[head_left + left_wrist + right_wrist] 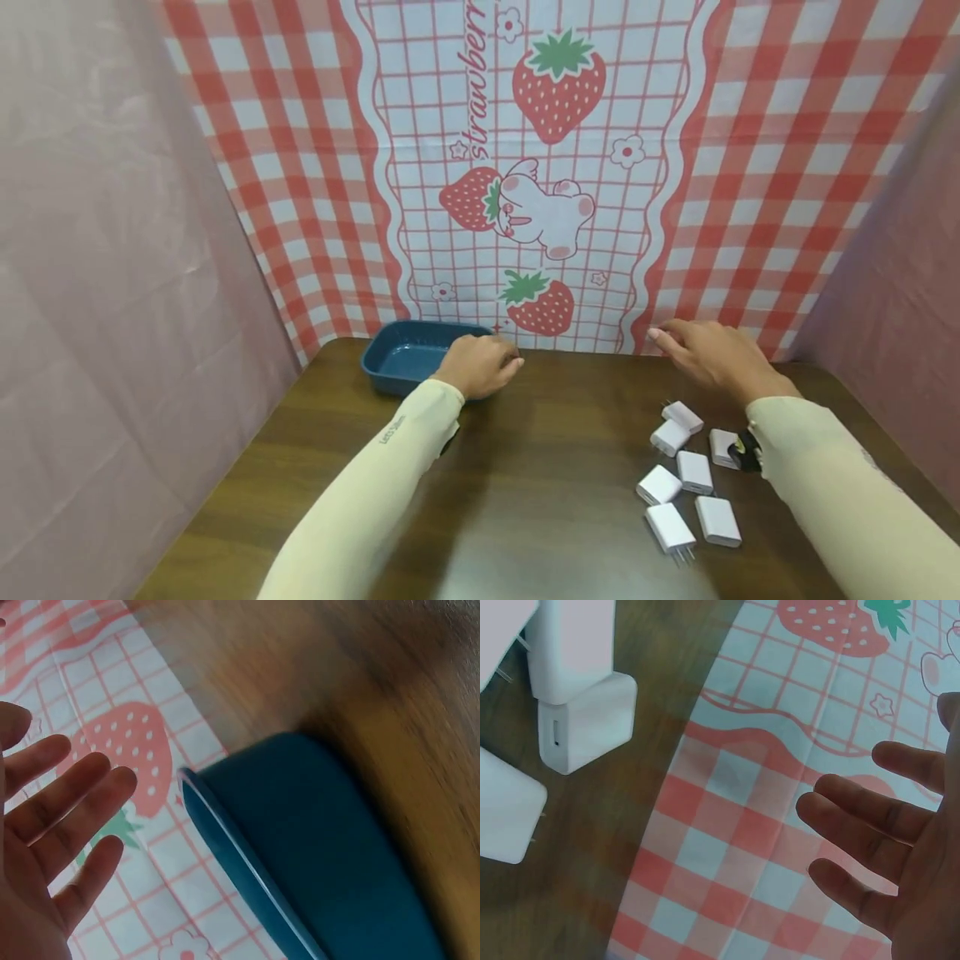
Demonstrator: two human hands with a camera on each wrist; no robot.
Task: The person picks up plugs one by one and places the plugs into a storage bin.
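Observation:
Beside the right end of a dark blue rectangular tray [382,382], my left hand [478,367] hovers with nothing in it. In the left wrist view its fingers [82,802] are spread and slightly bent, apart from the tray wall [300,825]. My right hand [712,358] is held above the far right of the table, also holding nothing, its fingers [862,810] loosely extended. Several white charger plugs [670,527] lie in a loose group nearer me than that hand. One white plug [682,417] leans on another plug [670,437], and a further plug [723,447] is partly covered by the wrist strap.
The brown wooden table [555,467] ends at a hanging red-checked strawberry cloth [555,208] at the back. Pinkish curtains [135,292] hang on both sides. A black wrist strap [745,451] sits at the right cuff.

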